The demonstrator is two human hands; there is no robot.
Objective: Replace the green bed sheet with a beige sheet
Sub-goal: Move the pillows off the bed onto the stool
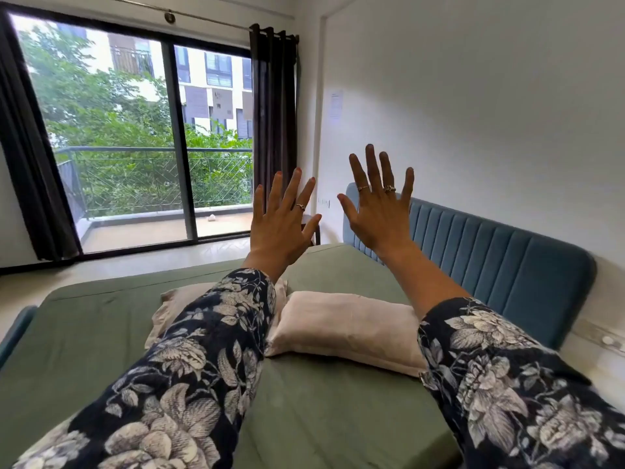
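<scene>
Above the bed, both of my hands are raised, holding nothing.

Item 1: left hand (282, 220). Fingers straight and spread, back of the hand toward me, one ring visible. It touches no object. Forearm in a dark floral sleeve (189, 360) reaches forward and upward over the mattress.

Item 2: right hand (380, 206). Same pose, fingers fanned apart, two rings visible, raised slightly higher than the left. Empty as well.

Item 3: green bed sheet (318, 411). It lies flat over the mattress and looks to be on the bed entire; removal is not yet begun.

Item 4: two pale pillows, one (348, 328) between my forearms, the other (170, 304) partly hidden behind the left sleeve. Both rest on the green sheet, so I judge they must come off before it can be pulled free.

Item 5: blue padded headboard (500, 262), against the wall on my right.

Item 6: beige sheet. Not visible anywhere.

Note: the raised, open pose serves no grasp; it reads to me as a showing of empty hands before work starts.
</scene>
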